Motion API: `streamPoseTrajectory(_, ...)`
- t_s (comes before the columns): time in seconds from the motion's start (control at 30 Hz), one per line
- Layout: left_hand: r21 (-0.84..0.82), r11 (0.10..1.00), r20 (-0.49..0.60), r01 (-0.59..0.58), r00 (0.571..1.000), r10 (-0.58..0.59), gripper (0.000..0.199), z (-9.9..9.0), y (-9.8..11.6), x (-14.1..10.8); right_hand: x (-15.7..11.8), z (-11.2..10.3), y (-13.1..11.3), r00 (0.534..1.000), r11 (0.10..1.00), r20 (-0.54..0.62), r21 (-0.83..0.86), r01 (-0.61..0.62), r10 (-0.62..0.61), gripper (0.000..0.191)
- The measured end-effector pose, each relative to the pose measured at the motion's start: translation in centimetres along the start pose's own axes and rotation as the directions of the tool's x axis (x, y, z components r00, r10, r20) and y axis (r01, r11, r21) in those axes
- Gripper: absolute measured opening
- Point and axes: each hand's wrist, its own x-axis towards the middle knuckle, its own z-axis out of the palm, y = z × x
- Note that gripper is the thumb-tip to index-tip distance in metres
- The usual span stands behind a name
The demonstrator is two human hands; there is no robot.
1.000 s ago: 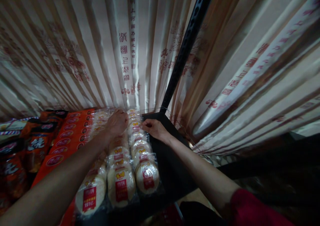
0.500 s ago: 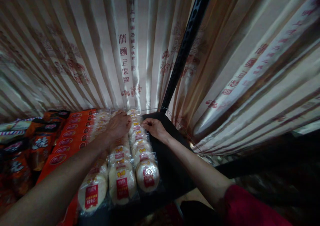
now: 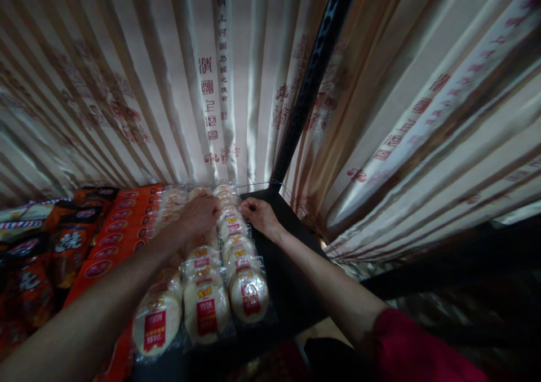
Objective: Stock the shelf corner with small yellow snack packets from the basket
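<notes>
Round pale cakes in clear wrappers with red labels lie overlapped in rows on a black shelf (image 3: 291,280). My left hand (image 3: 202,213) reaches over the middle row (image 3: 206,309), its fingers closed at the left edge of the right row (image 3: 248,294). On the other side of that row, my right hand (image 3: 258,214) has its thumb and fingertips pinched together at the wrapper edges. Both hands are near the back part of the right row. Whatever lies between the fingertips of either hand is too small and dark to make out.
Orange packets (image 3: 112,238) lie in a row left of the cakes, with dark-and-orange bags (image 3: 70,244) farther left. Behind the shelf hang printed curtains (image 3: 186,89) and a slanted black metal post (image 3: 310,83). A thin wire runs along the back corner.
My left hand has shifted slightly down, toward me, along the right row. My right hand has barely moved, and its fingers remain pinched.
</notes>
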Motion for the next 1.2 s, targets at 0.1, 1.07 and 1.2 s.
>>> streamPoseTrajectory(0.1,-0.014,1.000,-0.002,0.019,1.000,-0.019,0.015,-0.1,0.3,-0.1,-0.1,0.0,0.0,1.000,1.000,-0.007,0.003,-0.003,0.003,0.020)
streamPoseTrajectory(1.07,0.039,0.999,-0.042,0.018,0.999,-0.016,0.018,-0.6,0.9,-0.6,-3.4,-2.0,-1.0,0.973,0.992,0.232,-0.124,0.026,0.003,0.010)
streamPoseTrajectory(1.2,0.009,1.000,-0.057,0.027,0.998,-0.027,0.018,-0.5,0.9,-0.8,-3.7,-1.6,-1.1,0.985,0.997,0.172,-0.075,0.024,-0.011,0.008)
